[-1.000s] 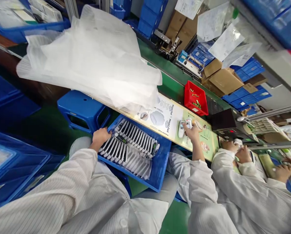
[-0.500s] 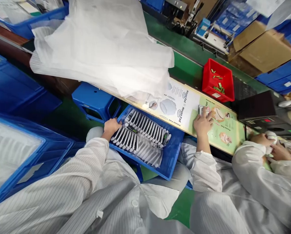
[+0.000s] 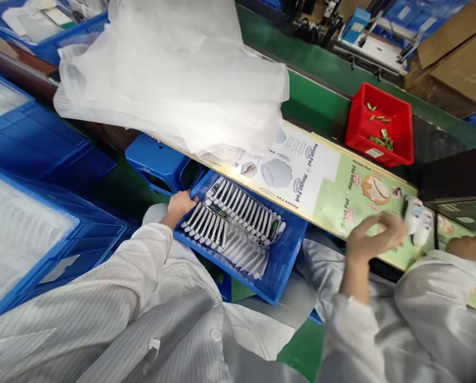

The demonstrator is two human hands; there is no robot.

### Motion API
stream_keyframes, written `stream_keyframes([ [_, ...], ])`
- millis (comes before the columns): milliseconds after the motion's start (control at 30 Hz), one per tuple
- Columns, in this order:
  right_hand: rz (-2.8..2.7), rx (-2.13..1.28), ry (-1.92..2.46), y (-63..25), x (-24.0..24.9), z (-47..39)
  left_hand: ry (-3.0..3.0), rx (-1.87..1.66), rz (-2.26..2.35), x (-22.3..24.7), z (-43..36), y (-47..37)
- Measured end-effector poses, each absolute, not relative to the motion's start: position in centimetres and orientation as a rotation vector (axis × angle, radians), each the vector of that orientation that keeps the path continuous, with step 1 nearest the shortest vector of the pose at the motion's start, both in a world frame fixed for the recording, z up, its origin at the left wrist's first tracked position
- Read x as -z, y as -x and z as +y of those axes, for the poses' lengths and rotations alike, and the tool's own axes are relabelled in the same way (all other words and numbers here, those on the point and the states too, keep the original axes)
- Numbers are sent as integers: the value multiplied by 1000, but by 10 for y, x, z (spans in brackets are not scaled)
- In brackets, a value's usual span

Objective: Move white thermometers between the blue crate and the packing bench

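My left hand [image 3: 181, 204] grips the rim of a blue plastic bin [image 3: 289, 266], which rests tilted across my lap. Inside it stand rows of slim white-and-black curved pieces [image 3: 241, 205], a few showing green marks; clear wrap covers part of them. My right hand [image 3: 375, 234], blurred by motion, hovers over the green part of a printed mouse pad sheet [image 3: 329, 207]. Its fingers are curved and I see nothing between them. Just to its right, two white computer mice [image 3: 419, 221] lie side by side on the sheet.
A co-worker's hand [image 3: 469, 250] rests at the right edge. White foam sheets [image 3: 174, 80] are piled on the bench. A red bin [image 3: 399, 151] holds small green pieces, near a dark box [image 3: 457, 181]. A blue stool [image 3: 153, 165] and blue crates [image 3: 70, 234] stand left.
My right hand has moved right along the sheet, away from a white mouse it was touching there; two mice now lie farther right. My left hand stays on the bin. The view has shifted slightly.
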State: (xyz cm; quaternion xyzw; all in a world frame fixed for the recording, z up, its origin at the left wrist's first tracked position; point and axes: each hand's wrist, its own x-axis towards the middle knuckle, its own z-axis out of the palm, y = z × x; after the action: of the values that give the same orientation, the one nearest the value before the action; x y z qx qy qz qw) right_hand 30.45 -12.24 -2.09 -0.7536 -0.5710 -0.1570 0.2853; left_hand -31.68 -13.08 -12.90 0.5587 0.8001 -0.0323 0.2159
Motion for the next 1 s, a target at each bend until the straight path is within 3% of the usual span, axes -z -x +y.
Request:
stream_keyframes([
  [133,-2307,-565,1887,-158,117,-212,-1558,78,2225,130,-131,316],
  [233,-2421,-911,2155,-103,174,-237,-1536,90,2222,128,-131,316],
  [467,-2446,-822,2350,-112,197,-216,-1529,29,2183,119,-133,316],
  [700,-2508,-996,1952,-114,191,-221,-1511,-25,2177,122,-133,316],
  [867,-2187,-1025,2100,-64,186,-212,-1515,-57,2141,125,-133,318],
  [1000,-2276,-873,2098,4,185,-178,-1520,-82,2122,125,-134,320],
])
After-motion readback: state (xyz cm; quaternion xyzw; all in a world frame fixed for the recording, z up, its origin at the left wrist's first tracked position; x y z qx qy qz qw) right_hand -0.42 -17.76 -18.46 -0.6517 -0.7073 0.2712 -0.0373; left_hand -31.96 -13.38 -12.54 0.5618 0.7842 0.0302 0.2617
